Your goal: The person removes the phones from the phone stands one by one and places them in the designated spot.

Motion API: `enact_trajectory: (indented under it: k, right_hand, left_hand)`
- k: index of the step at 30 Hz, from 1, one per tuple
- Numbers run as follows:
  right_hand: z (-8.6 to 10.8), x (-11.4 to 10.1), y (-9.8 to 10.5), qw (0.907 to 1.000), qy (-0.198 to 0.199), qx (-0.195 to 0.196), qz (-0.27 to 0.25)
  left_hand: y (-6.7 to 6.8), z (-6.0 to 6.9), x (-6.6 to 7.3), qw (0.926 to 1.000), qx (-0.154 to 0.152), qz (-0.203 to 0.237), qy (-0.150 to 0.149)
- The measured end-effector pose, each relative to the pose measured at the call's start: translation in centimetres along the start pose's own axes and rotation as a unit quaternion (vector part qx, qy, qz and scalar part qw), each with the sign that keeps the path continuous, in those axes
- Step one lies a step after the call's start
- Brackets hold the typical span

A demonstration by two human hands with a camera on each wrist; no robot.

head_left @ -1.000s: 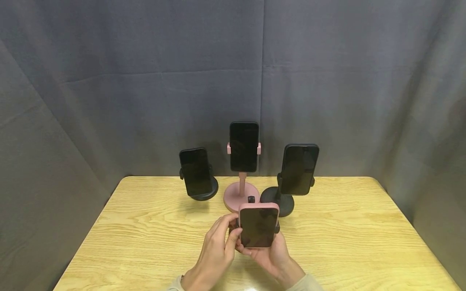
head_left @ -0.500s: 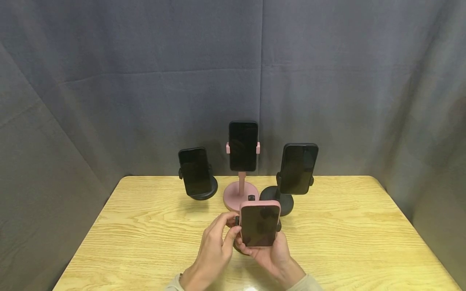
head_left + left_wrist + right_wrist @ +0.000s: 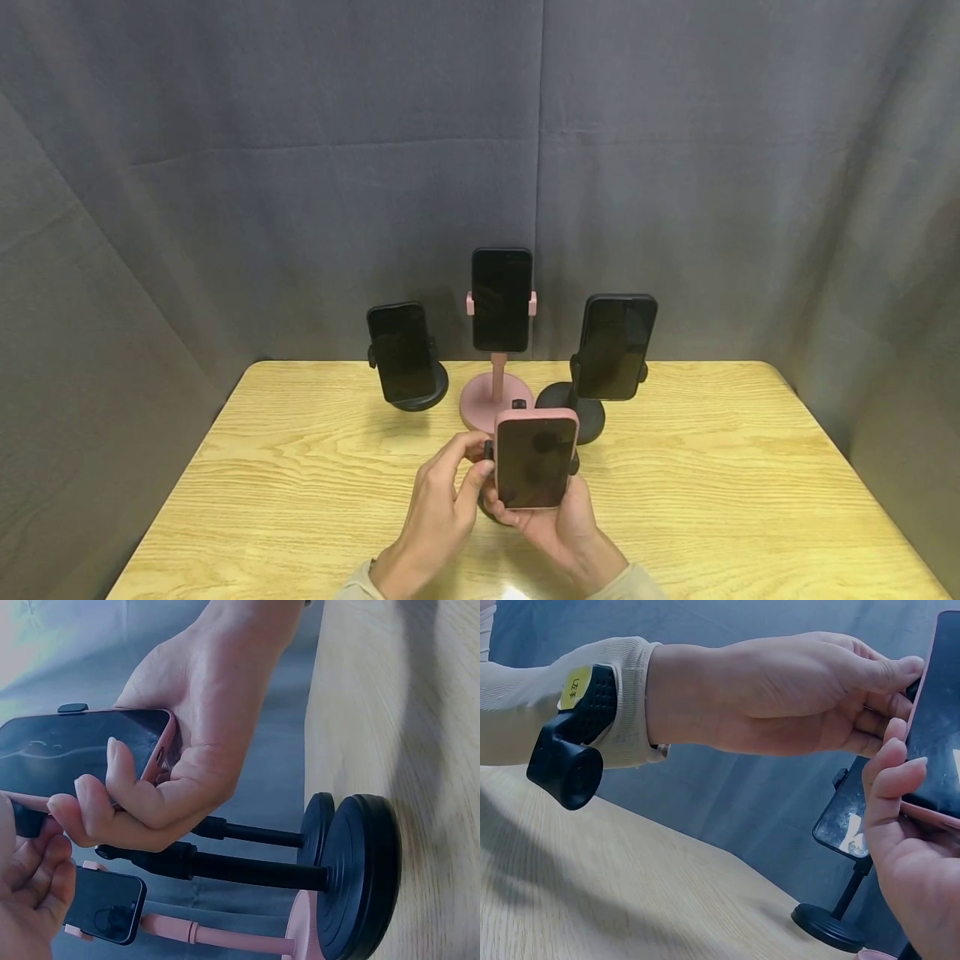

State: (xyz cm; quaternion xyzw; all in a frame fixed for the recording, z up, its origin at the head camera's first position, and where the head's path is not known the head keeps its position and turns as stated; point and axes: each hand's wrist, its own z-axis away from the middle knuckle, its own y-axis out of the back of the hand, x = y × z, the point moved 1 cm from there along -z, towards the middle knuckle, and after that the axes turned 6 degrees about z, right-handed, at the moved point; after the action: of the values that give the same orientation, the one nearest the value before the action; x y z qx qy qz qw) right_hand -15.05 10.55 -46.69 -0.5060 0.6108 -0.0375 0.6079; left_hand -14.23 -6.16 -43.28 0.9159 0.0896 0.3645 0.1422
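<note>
Glass [image 3: 534, 475], dark and glossy, fronts the pink-cased phone [image 3: 536, 457] above the near middle of the grained surface [image 3: 750, 483]; I see the right hand [image 3: 558, 527] curled round its lower end, the left hand [image 3: 435, 508] pinching its black clamp [image 3: 488, 451]. The left wrist view shows me the smooth post [image 3: 259, 871] and disc base [image 3: 371, 877] the head view mostly hides; the right wrist view crops the phone.

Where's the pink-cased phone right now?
In the head view, the pink-cased phone is low, right of centre, nearer the camera than the pink stand, with the right hand beneath it and the left hand at its left side.
</note>
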Motion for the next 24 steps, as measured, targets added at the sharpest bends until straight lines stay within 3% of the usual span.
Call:
enact_trajectory:
  k: [4,18,24]
  right_hand:
    - [-0.01,-0.05,-0.07,0.9997,-0.012,0.010,-0.018]
    - [0.25,-0.40,0.28,0.9984,-0.045,-0.019,-0.030]
    - [0.42,-0.27,0.41,0.9965,-0.061,-0.037,-0.043]
  left_hand:
    - [0.00,0.03,-0.06,1.0000,0.003,-0.001,0.002]
    - [-0.30,-0.10,-0.35,0.9998,0.009,0.006,-0.019]
    - [-0.30,0.07,-0.25,0.9999,0.009,0.001,-0.006]
